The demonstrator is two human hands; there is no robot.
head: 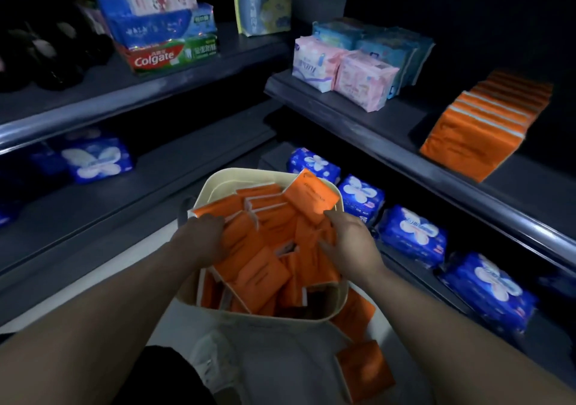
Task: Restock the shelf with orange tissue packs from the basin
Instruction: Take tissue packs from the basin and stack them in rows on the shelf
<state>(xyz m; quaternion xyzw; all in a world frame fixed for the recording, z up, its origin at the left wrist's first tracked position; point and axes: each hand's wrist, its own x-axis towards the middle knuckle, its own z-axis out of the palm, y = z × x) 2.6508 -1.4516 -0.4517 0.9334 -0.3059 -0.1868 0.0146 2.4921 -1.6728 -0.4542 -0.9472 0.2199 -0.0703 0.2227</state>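
While deep in the basin [212,186], gripping orange tissue packs [265,267] with left hand [199,236] and right hand [349,239], fingers curled.

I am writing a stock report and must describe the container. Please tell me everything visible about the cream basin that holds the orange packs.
The basin is cream, looks like plastic, with rounded corners and a thick rim. It stands upright on the floor, nearly full of heaped orange tissue packs. The left hand grips packs near its left rim; the right hand touches packs near its right rim. Two more packs lie outside by its right wall.
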